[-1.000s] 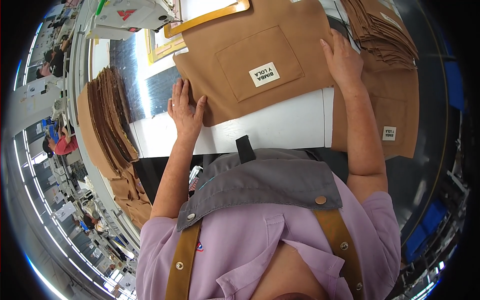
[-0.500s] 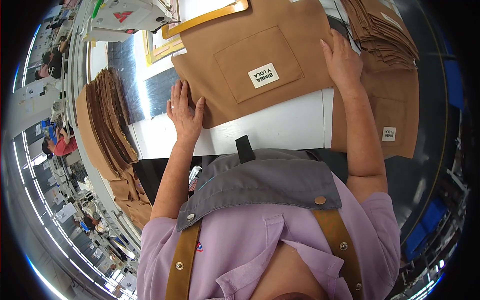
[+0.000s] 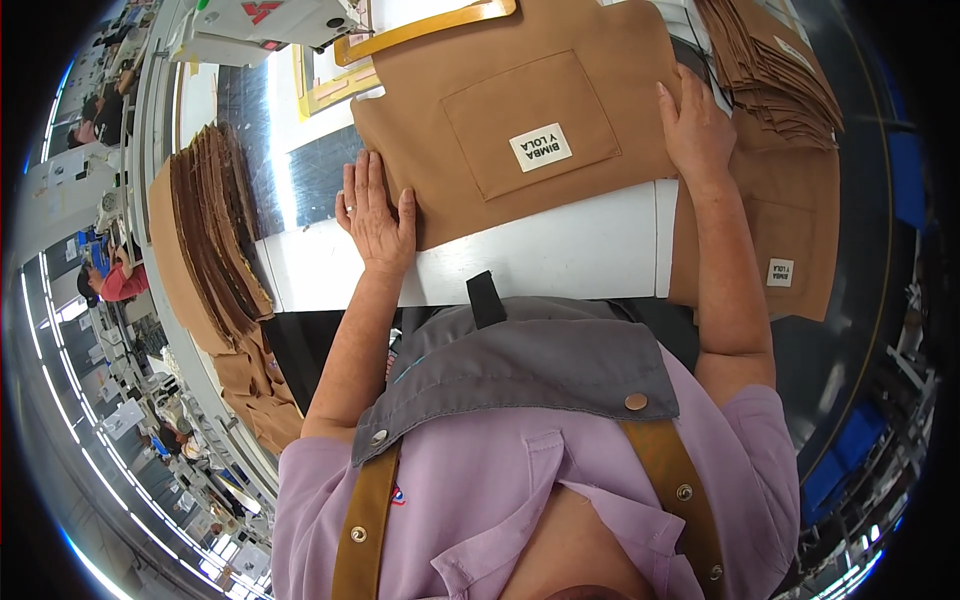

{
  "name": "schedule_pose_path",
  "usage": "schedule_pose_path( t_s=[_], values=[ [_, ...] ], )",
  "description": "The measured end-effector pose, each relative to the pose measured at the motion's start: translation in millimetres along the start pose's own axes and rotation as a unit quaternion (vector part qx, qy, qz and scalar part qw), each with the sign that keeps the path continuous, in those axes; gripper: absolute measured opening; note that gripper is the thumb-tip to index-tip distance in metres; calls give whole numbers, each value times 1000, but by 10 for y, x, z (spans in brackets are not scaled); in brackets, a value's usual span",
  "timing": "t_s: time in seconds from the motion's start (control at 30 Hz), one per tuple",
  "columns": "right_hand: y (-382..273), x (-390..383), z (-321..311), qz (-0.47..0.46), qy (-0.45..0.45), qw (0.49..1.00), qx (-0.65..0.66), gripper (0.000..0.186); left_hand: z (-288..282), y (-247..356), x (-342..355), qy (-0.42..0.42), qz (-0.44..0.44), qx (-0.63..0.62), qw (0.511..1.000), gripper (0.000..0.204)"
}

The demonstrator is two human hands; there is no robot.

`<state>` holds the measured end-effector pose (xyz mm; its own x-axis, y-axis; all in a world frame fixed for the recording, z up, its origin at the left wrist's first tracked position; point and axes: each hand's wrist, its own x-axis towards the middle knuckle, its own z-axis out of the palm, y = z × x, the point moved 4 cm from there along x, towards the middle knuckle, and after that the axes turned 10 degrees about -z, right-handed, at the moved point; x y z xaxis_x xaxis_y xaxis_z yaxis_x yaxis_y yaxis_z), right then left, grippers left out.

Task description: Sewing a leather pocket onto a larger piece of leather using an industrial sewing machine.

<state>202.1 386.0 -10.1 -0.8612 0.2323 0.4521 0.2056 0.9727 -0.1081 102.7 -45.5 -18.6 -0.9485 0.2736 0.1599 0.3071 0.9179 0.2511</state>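
Observation:
A brown fabric panel (image 3: pixel 470 195) with a stitched patch pocket (image 3: pixel 490 110) and a small white label (image 3: pixel 541 147) lies flat on the white worktable (image 3: pixel 570 235). At its left edge my left hand (image 3: pixel 378 225) rests flat, fingers stretched and thumb apart, the thumb touching the cloth. My right hand (image 3: pixel 697 130) lies along the panel's right edge with fingers extended, pressing on the fabric. The far edge of the panel reaches up to a yellow-edged frame (image 3: pixel 430 32), beside a white sewing machine head (image 3: pixel 240 40).
Stacked brown panels with dark edges (image 3: pixel 205 220) stand on the left. A folded brown pile (image 3: pixel 775 75) sits at the far right, above another labelled brown panel (image 3: pixel 740 235) hanging over the table's near edge. A second yellow frame (image 3: pixel 320 85) lies near the machine.
The panel and both hands have shifted slightly to the right, and the yellow-edged frame also appears further right. Both hands keep their places at the panel's sides.

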Motion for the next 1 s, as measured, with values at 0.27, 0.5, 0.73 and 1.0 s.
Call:
schedule_pose_path(
  t_s=[0.27, 0.5, 0.73, 1.0],
  values=[
    [20, 1, 19, 7, -9, 1000, 2, 42, -5, -8, 3, -2, -3, -8, 1000, 72],
    [8, -2, 3, 13, -8, 1000, 5, 41, -8, 2, -1, 10, 3, -11, 1000, 69],
    [11, 6, -3, 13, -15, 1000, -6, 41, -11, -5, 17, 2, 4, -9, 1000, 69],
    [18, 3, 3, 22, -21, 1000, -4, 42, -19, -5, 7, -3, 8, -11, 1000, 70]
  ],
)
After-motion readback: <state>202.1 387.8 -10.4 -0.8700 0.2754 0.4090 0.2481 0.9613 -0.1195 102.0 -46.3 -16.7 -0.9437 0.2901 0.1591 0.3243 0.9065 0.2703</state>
